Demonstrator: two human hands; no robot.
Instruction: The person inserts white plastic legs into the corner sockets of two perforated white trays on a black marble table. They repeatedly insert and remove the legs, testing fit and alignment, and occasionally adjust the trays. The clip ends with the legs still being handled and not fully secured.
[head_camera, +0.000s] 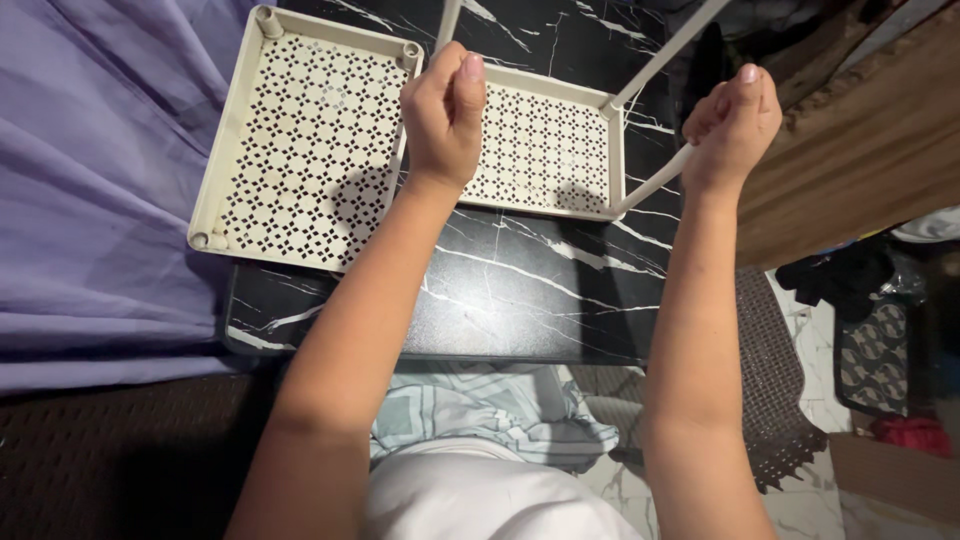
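Two cream plastic shelf trays with a pierced pattern lie on a black marble-look table (520, 290). The loose tray (310, 140) lies at the left. The second tray (545, 150), to its right, has white poles rising from its corners. My left hand (445, 115) is closed around the pole at that tray's near left corner. My right hand (730, 125) is closed around the pole (655, 180) at the near right corner. Another pole (665, 50) rises from the far right corner.
A purple cloth (95, 180) covers the left side. A wooden surface (860, 150) stands at the right. Below are a dark woven mat (775, 380), pale floor tiles, dark clothes and a patterned bag (870, 350).
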